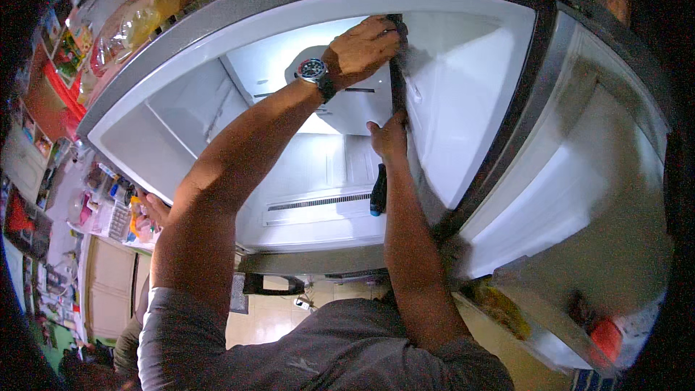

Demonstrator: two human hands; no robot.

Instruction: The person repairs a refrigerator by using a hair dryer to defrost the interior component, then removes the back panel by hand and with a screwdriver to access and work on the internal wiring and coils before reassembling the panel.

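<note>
An open refrigerator compartment (449, 87) with a white, lit interior fills the upper middle. My left hand (360, 49), with a watch at the wrist, curls its fingers round the upper end of a dark vertical strip (396, 83) along the inner wall. Lower on that strip my right hand (390, 137) is closed, thumb out to the left, its fingertips partly hidden. A black screwdriver handle (377, 192) with a blue end sits just left of my right forearm, inside the compartment; what supports it is unclear. A long vented panel (304, 205) lies below.
An open door (565, 152) stands at the right. At the left are cluttered shelves, bags (137, 22), a clear plastic organiser (112, 210) and another person's hand (154, 208). Tiled floor (260, 326) shows below, with a red item (604, 337) at the lower right.
</note>
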